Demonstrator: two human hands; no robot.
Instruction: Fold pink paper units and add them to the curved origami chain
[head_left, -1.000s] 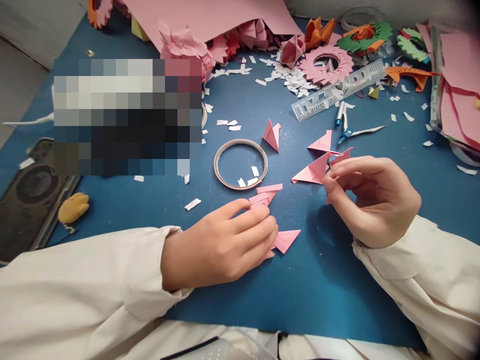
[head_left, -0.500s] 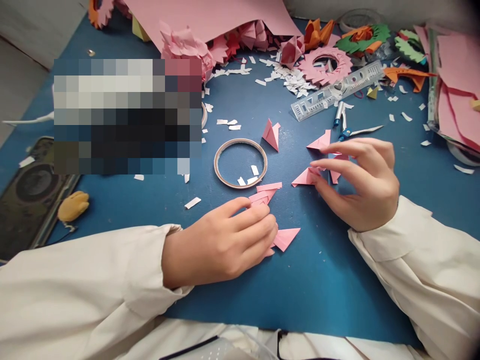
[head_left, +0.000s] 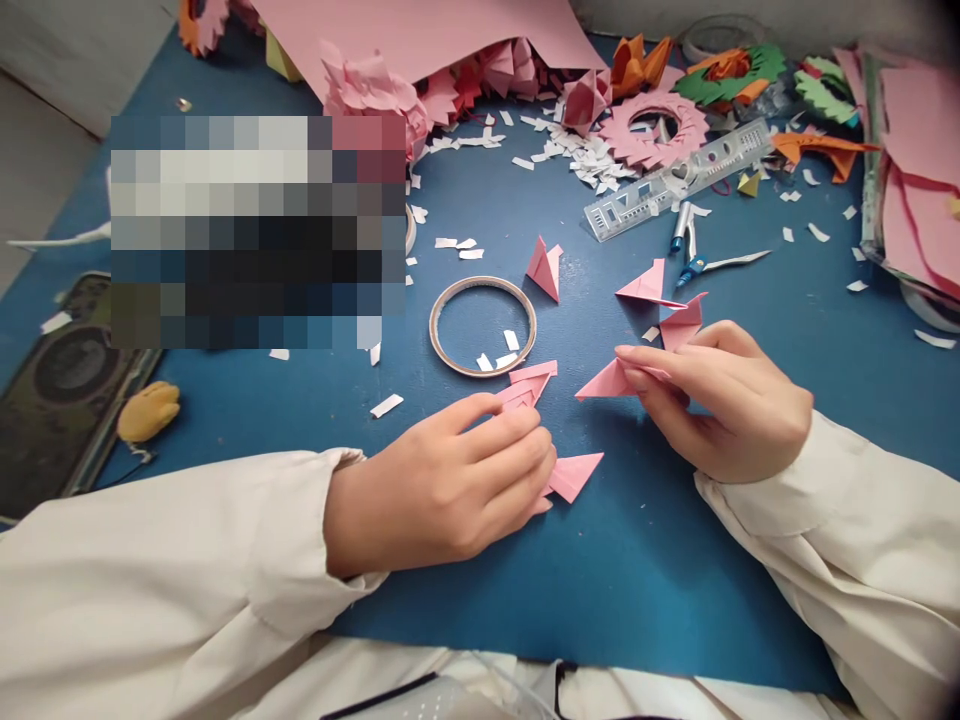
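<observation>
Surface: blue tabletop [head_left: 600,600] against a pale wall, strewn with white paper scraps [head_left: 387,405].

Right hand [head_left: 727,405]: thumb and index finger pinch a folded pink triangle [head_left: 604,383], its point toward the left. Left hand [head_left: 446,480]: fingers curled and close together around a folded pink paper assembly [head_left: 531,388], which shows above the index finger; a pink tip [head_left: 579,477] juts out past the fingertips. Whether this is all one piece cannot be told; the thumb is mostly hidden.

Just beyond the right hand: two more folded pink units, one [head_left: 643,283] behind the other [head_left: 681,322]. Beyond the left hand: a narrow tape roll [head_left: 483,373] lying flat, scraps inside it; a third unit [head_left: 544,270] upright just beside it.

Farther out: drawing compass [head_left: 694,268], clear stencil ruler [head_left: 679,180], toothed pink paper ring [head_left: 613,125], large pink sheet [head_left: 427,35]. Far left: dark phone [head_left: 49,400], small yellow charm [head_left: 148,412]. Upper left area pixelated, contents unreadable.
</observation>
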